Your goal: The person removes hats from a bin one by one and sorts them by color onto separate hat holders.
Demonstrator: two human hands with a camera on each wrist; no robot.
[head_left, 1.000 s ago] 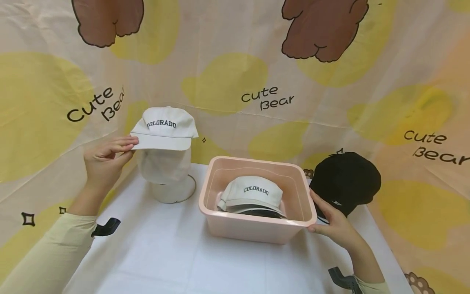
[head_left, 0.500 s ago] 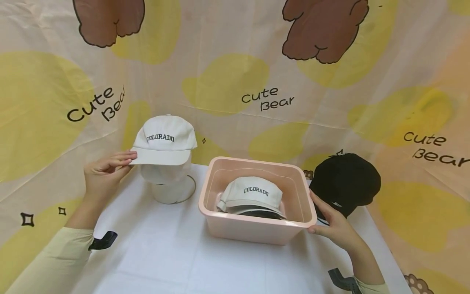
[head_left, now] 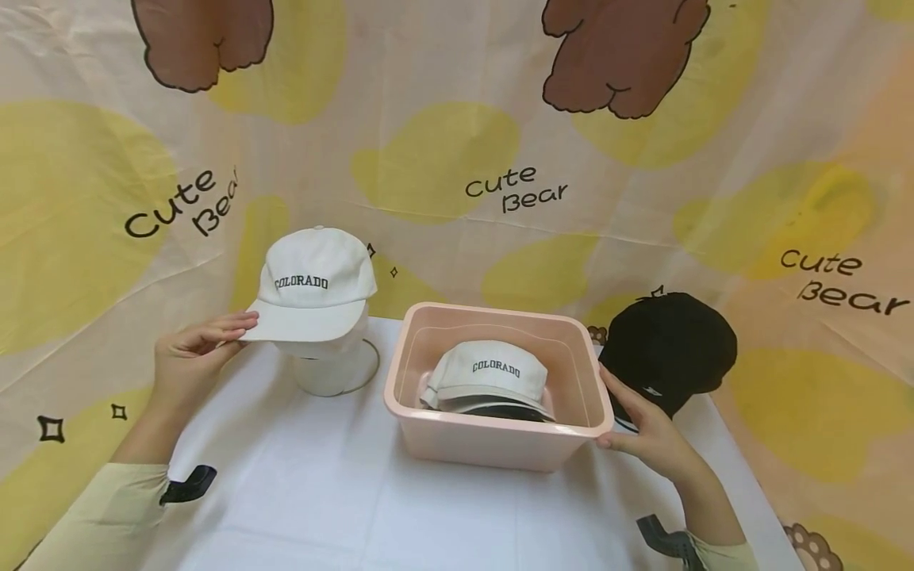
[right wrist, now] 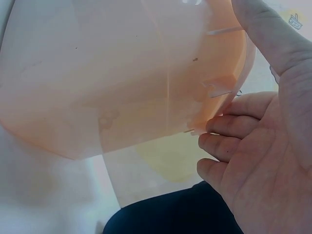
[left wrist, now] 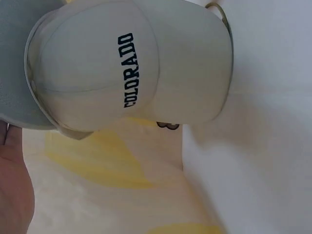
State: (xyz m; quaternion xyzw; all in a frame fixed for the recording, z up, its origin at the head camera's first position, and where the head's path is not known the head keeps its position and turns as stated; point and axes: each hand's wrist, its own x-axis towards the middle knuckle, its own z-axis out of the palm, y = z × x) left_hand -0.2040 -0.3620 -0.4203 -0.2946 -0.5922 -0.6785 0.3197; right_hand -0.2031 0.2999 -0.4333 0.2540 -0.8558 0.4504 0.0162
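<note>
My left hand [head_left: 193, 349] pinches the left edge of the brim of a white baseball cap [head_left: 317, 274] lettered COLORADO. Below it stands another white COLORADO cap [left wrist: 97, 73], brim downward; in the head view the upper cap covers most of it. I cannot tell whether the two touch. In the left wrist view the grey brim underside [left wrist: 14, 63] of the upper cap shows above my fingers. At the right end of a pink plastic bin [head_left: 493, 444], my right hand [head_left: 646, 428] grips the corner between thumb and fingers. Inside lie several stacked caps [head_left: 493, 377], a white COLORADO one on top.
A black cap [head_left: 671, 353] stands at the back right, just behind my right hand. A white cloth covers the table [head_left: 321, 484]. Close behind the table hangs a printed backdrop [head_left: 428, 159]. A thin brown curved edge [left wrist: 219, 12] shows beside the lower cap.
My left hand has come down with the white cap, lowering it over the cap beneath and tipping its brim downward. The right hand and the bin have stayed in place.
</note>
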